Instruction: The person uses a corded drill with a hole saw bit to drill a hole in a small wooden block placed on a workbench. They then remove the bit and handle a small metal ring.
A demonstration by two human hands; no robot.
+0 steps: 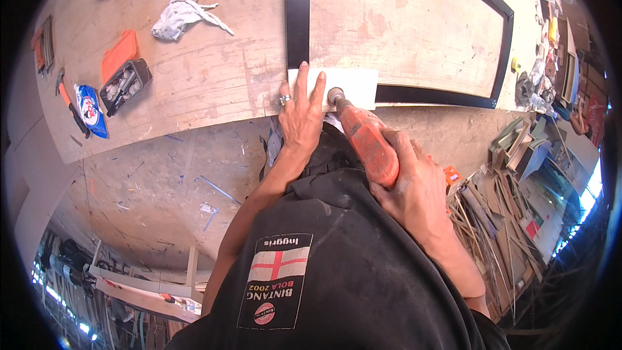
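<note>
scuffed wooden table (pixel 214 74); left hand (pixel 301 120) spread on a white board (pixel 357 85), right hand (pixel 413 185) wrapped around a red drill (pixel 370 146); left of the board, a lettered blue packet (pixel 91 113).

Black shirt (pixel 350 253), red-cross patch (pixel 277 279), silver ring (pixel 284 98)

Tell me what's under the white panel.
Black frame bars reach the upper and right edges of the white panel; the wooden tabletop shows beside it. The panel covers what lies beneath; whether the bars meet there cannot be seen.
</note>
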